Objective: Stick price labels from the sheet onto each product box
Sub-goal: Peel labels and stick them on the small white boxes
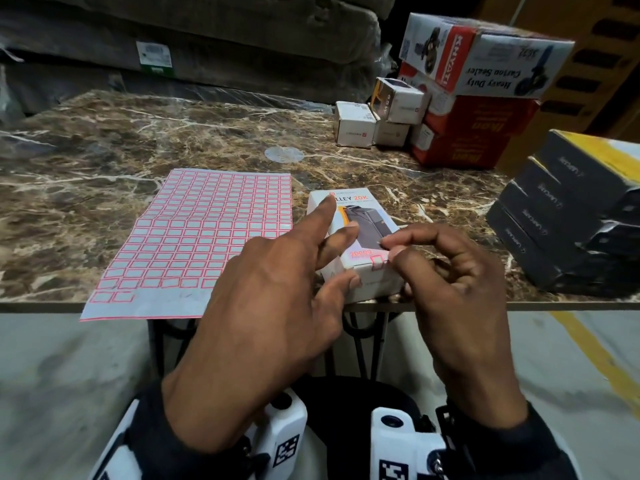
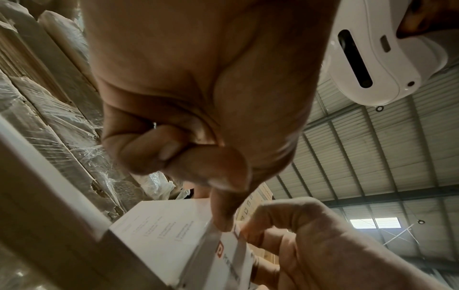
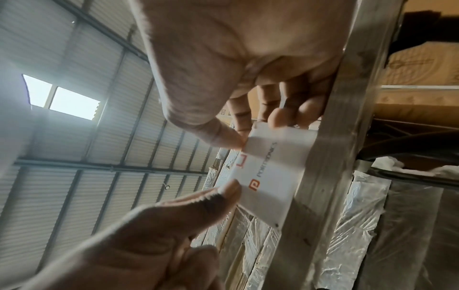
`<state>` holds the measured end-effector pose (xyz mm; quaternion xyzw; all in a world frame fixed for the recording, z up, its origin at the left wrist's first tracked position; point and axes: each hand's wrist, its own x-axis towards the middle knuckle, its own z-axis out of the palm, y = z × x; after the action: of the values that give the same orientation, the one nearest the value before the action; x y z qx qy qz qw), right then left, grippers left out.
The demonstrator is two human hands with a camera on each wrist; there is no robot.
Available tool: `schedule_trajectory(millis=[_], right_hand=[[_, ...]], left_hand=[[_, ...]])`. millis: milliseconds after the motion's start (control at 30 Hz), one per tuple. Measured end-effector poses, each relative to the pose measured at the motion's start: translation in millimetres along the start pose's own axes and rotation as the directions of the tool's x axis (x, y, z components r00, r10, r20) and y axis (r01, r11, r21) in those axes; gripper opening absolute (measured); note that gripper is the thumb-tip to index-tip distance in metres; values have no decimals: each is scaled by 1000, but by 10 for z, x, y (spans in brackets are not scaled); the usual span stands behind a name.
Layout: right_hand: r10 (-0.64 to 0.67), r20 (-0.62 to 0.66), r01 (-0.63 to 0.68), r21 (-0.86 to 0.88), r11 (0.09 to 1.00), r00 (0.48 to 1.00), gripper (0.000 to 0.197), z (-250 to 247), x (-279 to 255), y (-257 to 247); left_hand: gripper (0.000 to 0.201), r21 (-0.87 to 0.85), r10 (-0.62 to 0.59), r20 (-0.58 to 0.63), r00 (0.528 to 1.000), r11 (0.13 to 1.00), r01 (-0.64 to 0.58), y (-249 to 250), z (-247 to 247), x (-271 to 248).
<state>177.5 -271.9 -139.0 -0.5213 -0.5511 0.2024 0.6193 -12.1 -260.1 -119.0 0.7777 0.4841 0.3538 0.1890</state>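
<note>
A white product box (image 1: pixel 360 216) lies flat at the marble table's front edge, also in the left wrist view (image 2: pixel 161 235) and the right wrist view (image 3: pixel 273 166). My left hand (image 1: pixel 277 289) holds it between the thumb on its near face and the middle finger on top, with the index finger stretched out above it. My right hand (image 1: pixel 450 271) pinches a small red-bordered label (image 1: pixel 377 260) between thumb and index finger at the box's near top edge. The same label (image 3: pixel 242 161) laps onto the near face. The label sheet (image 1: pixel 194 237) lies left of the box.
Several small white boxes (image 1: pixel 355 124) and a red box (image 1: pixel 474 133) under a carton-sealer box (image 1: pixel 485 53) stand at the back right. A stack of black boxes (image 1: pixel 571 220) sits at the right edge. Wrapped bundles (image 1: pixel 190 46) line the back. The table's front edge (image 1: pixel 52 306) is near.
</note>
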Motion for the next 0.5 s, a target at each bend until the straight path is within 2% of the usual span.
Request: schedule_trajectory(millis=[33,133,333,500], right_hand=[[4,-9,-4,-21,1000,1000,3,25,-2,-19],[-3,-40,0,-75,997,999,16,74,-35,-9],[9,-50,-7,29,1000,999,6,15,-50,13],[-22,46,18,70,997,999,48,-130,-102,16]], left_hand=[[80,4,0,0,1000,1000,0,4,0,6],[80,10,-3,8,1000,1000,3,19,-6,11],[80,-11,7,-23,1000,1000,-8,6,16,11],[90,-132,45,-116,992,989,-61,74,141,-15]])
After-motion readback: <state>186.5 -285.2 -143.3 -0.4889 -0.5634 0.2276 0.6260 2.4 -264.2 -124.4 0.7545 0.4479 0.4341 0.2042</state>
